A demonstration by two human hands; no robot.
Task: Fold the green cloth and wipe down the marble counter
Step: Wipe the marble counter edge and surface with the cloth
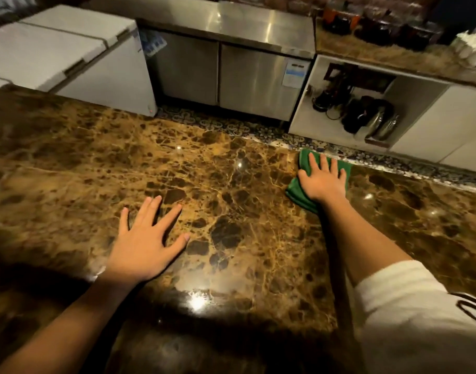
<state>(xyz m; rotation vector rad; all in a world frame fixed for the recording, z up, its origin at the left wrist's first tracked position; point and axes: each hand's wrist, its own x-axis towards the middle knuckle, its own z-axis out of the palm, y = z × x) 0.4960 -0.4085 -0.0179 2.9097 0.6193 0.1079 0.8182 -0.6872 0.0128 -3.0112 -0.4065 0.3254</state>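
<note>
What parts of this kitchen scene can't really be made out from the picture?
- Most of the green cloth: the right hand lies flat on it in the head view, so its folds stay hidden.
- Marble counter: cut off by the left, right and bottom edges.
- Label on the steel cabinet: too small and blurred to read.
- Items on the far shelf: dark and blurred.
- Counter under the left hand: covered.

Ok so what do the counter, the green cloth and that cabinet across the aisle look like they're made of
Counter: polished brown marble or similar stone, judging by the pale veining and mirror-like light spots.
Green cloth: soft woven fabric, possibly microfibre; matte, with layered folded edges under the right hand.
Cabinet: apparently stainless steel; a grey brushed sheen with streaky reflections.
</note>
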